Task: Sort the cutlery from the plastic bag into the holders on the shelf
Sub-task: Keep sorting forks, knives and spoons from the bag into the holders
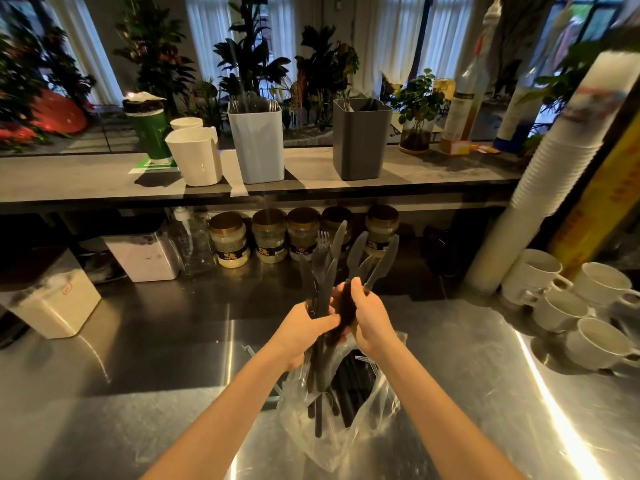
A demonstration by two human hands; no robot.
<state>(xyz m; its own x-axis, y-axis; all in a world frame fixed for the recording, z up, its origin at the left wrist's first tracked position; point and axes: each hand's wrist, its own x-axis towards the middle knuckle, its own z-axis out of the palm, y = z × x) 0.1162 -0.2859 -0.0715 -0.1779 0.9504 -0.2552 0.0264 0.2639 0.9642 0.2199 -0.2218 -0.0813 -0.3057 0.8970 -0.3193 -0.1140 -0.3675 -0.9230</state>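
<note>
Both my hands are up over the plastic bag (349,427) on the steel counter (166,393). My left hand (304,329) is curled round a bunch of dark forks and knives (325,268). My right hand (370,320) grips a few knives (379,263), fanned out. More cutlery is in the bag. White holder (197,159), blue holder (258,148) and grey holder (362,142) stand on the shelf (69,178), well apart from my hands.

shelf (69,178): white holder (195,157), blue holder (258,147), grey holder (360,143) | counter (156,358): plastic bag (346,434)
</note>
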